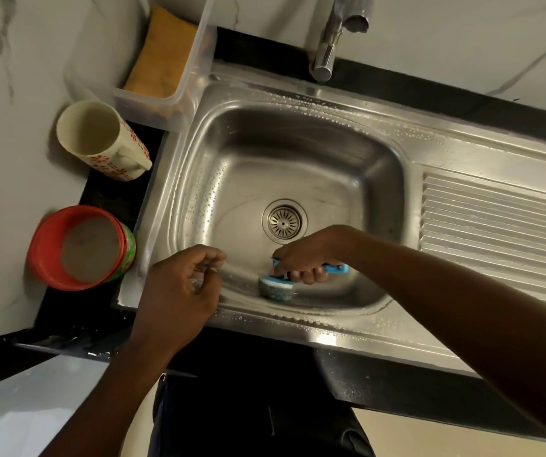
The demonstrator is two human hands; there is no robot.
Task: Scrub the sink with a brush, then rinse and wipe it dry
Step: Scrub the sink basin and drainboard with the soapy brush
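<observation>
A wet stainless steel sink fills the middle of the view, with a round drain in its basin. My right hand grips the blue handle of a scrub brush, whose metal scouring head presses on the basin's near wall. My left hand hovers at the sink's near-left rim with fingers curled; something small and shiny may lie under the fingers, but it is not clear.
A chrome faucet stands behind the basin. A ribbed drainboard lies to the right. On the left counter are a flowered mug, a red-rimmed container and a clear tub holding an orange sponge.
</observation>
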